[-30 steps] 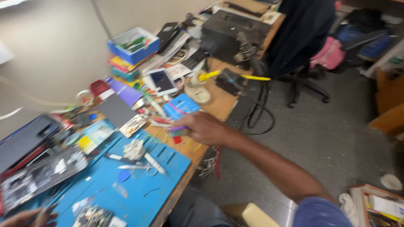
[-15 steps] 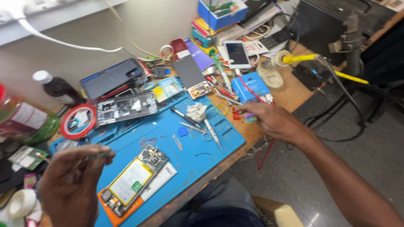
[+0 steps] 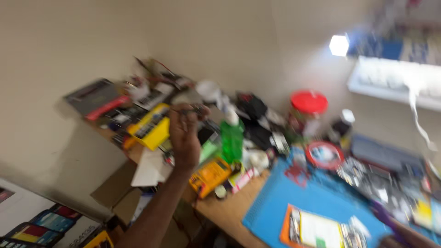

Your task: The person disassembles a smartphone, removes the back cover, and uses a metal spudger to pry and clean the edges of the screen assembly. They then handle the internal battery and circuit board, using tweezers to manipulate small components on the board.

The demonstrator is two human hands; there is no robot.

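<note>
Item 1: thin dark rod-shaped tool [image 3: 190, 109], blurred, lying roughly level above the cluttered far-left end of the tabletop [image 3: 225, 213]; its exact kind cannot be told. It is pinched at the fingertips of the left hand [image 3: 184, 133], which is raised with the forearm running down to the lower left; the grip is closed narrowly on the tool.

Item 2: right hand [image 3: 404, 239], only a sliver at the lower right corner over the blue rubber work mat [image 3: 280, 202]; whether its grip is wide or narrow cannot be told.

Just beside the left hand:
- yellow rectangular box-like device [image 3: 149, 128], to its left, tilted.
- green translucent plastic bottle with a pale cap [image 3: 232, 138], to its right, upright.
- orange-yellow flat packet [image 3: 209, 177], below the wrist, near the tabletop's edge.
- white paper sheet [image 3: 149, 170], under the forearm.

Farther out:
- grey flat case with a red edge [image 3: 96, 98], at the far left corner.
- clear jar with a red lid [image 3: 308, 110], against the wall.
- red-rimmed round tape roll [image 3: 324, 155], at the mat's far edge.
- opened phone with a pale battery on an orange backing [image 3: 317, 227], lying on the mat.
- brown cardboard box [image 3: 117, 193], below the tabletop's left end.
</note>
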